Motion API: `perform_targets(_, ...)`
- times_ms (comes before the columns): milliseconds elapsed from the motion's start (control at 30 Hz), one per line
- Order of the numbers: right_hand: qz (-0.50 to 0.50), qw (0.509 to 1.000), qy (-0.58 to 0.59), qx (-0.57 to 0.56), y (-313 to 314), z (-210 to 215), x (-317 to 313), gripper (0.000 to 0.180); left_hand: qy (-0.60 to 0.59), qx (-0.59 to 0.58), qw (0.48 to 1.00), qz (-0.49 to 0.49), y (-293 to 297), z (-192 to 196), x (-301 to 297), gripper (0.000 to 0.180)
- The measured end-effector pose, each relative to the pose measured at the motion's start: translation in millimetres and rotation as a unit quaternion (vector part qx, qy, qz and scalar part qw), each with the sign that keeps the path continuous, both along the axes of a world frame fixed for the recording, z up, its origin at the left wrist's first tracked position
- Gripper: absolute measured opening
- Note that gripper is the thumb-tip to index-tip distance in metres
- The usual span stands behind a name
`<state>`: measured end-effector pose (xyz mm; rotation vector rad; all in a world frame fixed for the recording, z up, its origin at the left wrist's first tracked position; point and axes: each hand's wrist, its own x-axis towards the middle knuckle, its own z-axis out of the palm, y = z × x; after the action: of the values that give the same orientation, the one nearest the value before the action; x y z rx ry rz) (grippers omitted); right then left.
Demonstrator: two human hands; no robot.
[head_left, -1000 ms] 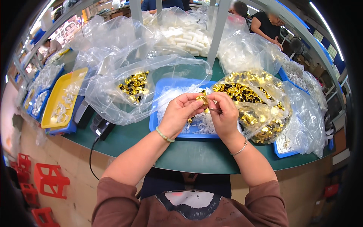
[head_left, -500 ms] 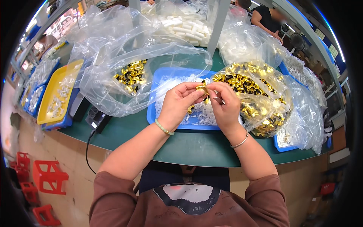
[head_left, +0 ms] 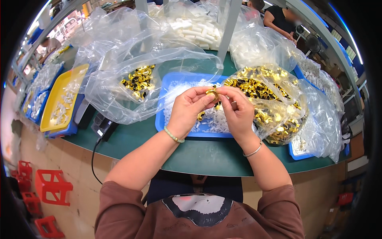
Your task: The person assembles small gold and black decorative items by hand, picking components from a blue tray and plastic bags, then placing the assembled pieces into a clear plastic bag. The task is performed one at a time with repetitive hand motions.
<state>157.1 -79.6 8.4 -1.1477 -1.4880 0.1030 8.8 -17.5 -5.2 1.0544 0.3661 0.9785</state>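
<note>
Head view: the left hand [head_left: 186,110] and right hand [head_left: 240,116] meet above a blue tray [head_left: 217,134], fingertips pinching a curved gold piece [head_left: 212,93] between them, the hold little changed from half a second earlier, suggesting its handling is unfinished; a bag of gold pieces [head_left: 275,119] bulges beside the right hand.

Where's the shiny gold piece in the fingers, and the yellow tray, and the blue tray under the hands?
Gold piece [head_left: 212,93]: head view, on its shiny curved face.
Yellow tray [head_left: 59,90]: head view, on its bare left side.
Blue tray [head_left: 207,135]: head view, on its near rim.
</note>
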Motion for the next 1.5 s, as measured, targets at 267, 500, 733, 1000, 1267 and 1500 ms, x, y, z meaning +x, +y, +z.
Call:
perform_targets(267, -0.043, 0.979, -0.153, 0.128, 7.9, -3.7, 4.0, 0.019, -0.009, -0.01, 1.0, -0.012, 0.0, -0.7, -1.1, 0.027)
perform_targets(500, 0.016, 0.994, 0.096, -0.055, -4.5, 2.6, 2.4, 0.015, -0.008, -0.015, 0.999, -0.027, -0.1, 2.8, -1.7, 0.028)
perform_targets(733, 0.008, 0.997, 0.041, -0.067, -4.5, 8.2, 8.7, 0.013, 0.014, -0.014, 0.999, -0.033, 0.7, 1.0, 0.0, 0.029)
perform_targets(1000, 0.003, 0.993, -0.075, -0.088, -1.1, 9.7, 15.3, 0.016, 0.067, -0.005, 0.997, -0.029, 2.0, -2.9, 0.0, 0.03)
perform_targets(1267, -0.013, 0.995, -0.054, -0.086, -3.2, 12.7, 15.3, 0.011, 0.055, -0.051, 0.996, -0.052, 1.1, 2.3, 0.3, 0.031)
perform_targets(1500, -0.043, 0.99, -0.041, -0.126, -5.9, 14.6, 13.6, 0.019, 0.048, -0.048, 0.996, -0.054, 0.3, 1.3, 0.0, 0.03)
